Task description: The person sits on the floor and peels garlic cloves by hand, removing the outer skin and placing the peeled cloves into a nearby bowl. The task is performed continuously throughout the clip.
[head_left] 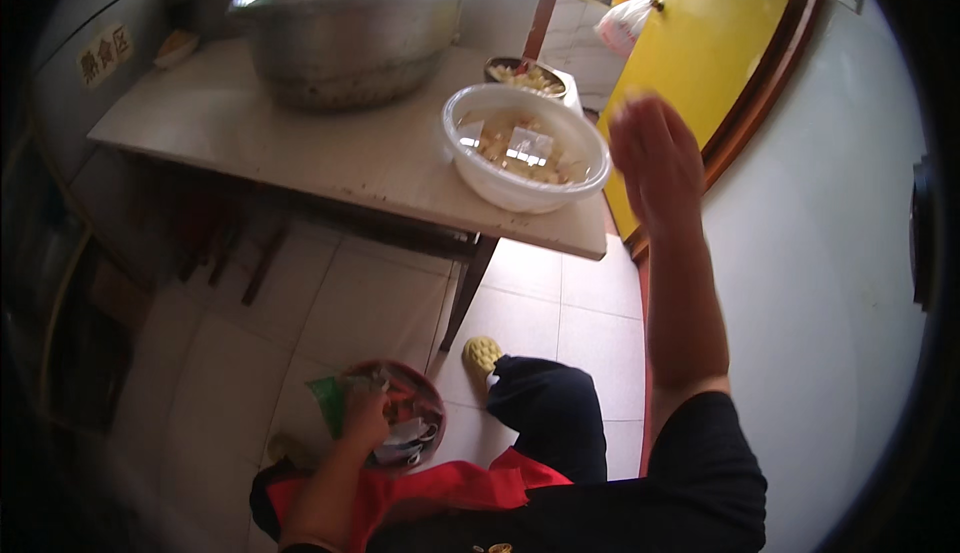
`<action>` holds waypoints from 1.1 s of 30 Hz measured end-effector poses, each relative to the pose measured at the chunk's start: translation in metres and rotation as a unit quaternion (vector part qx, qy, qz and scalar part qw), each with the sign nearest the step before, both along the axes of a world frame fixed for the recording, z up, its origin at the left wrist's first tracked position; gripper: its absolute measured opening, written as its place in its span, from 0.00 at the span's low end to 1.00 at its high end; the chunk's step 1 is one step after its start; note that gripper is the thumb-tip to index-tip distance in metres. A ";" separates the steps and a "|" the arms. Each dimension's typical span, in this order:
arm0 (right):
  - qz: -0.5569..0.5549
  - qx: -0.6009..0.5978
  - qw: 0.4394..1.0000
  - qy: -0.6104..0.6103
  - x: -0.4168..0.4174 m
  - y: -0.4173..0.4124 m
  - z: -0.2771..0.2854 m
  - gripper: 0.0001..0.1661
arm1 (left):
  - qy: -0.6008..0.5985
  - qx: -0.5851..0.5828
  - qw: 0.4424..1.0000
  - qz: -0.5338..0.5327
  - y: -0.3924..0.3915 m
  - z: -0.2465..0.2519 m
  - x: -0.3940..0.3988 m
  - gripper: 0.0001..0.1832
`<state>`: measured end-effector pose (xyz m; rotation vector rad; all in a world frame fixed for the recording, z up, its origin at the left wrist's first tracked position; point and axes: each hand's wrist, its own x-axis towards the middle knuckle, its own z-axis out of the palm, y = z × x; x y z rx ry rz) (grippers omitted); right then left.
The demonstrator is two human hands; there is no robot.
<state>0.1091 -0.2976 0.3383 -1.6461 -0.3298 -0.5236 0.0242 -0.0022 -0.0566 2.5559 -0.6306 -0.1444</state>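
Note:
Low in front of me, my left hand (pixel 366 412) reaches down over a round dark-red bin (pixel 441 419) on the floor. It appears to grip a green plastic packet (pixel 325 401) that sticks out to its left. Inside the bin lie crumpled wrappers and white face masks (pixel 405 434). My right hand (pixel 658 159) is raised, blurred, just right of a white plastic basin (pixel 517 196), with nothing visible in it. Pale food pieces (pixel 495 149) sit in liquid in that basin, at the table's near right corner.
A large metal basin (pixel 349 50) stands on the table (pixel 322 155). Behind the white basin is a bowl of chopped food (pixel 536 80). A small dish (pixel 178 50) sits by the left wall. The yellow door (pixel 697 42) stands at right, beside a pale wall (pixel 810 253).

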 end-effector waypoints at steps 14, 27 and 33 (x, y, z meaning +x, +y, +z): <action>-0.099 -0.158 0.950 0.252 0.201 -0.084 0.005 0.21 | 0.070 0.066 0.995 0.032 -0.014 -0.012 0.007 0.11; 0.038 -0.696 0.630 0.342 0.069 0.004 0.023 0.36 | -0.013 0.056 0.998 -0.020 0.006 -0.046 -0.012 0.23; 0.101 -0.615 0.706 0.338 0.074 -0.001 0.012 0.23 | -0.030 -0.014 0.999 0.033 0.010 -0.015 -0.025 0.23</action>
